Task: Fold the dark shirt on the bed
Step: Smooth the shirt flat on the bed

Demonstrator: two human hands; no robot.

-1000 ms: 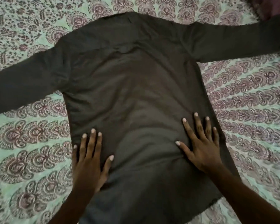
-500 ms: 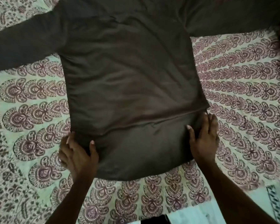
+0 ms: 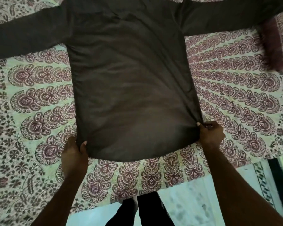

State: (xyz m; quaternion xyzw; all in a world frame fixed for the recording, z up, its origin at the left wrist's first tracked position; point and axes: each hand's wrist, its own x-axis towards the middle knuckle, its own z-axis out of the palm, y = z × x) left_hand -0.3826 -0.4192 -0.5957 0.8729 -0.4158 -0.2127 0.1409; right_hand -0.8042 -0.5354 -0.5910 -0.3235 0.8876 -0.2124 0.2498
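From the head view, your left hand (image 3: pixel 75 154) grips the lower left corner of the dark shirt (image 3: pixel 131 88), thumb curled over the cloth. Your right hand (image 3: pixel 211 134) pinches the lower right corner, where the fabric bunches. The shirt lies across the centre of the frame on the patterned bedspread (image 3: pixel 235 88), its sleeves reaching toward the upper left and upper right.
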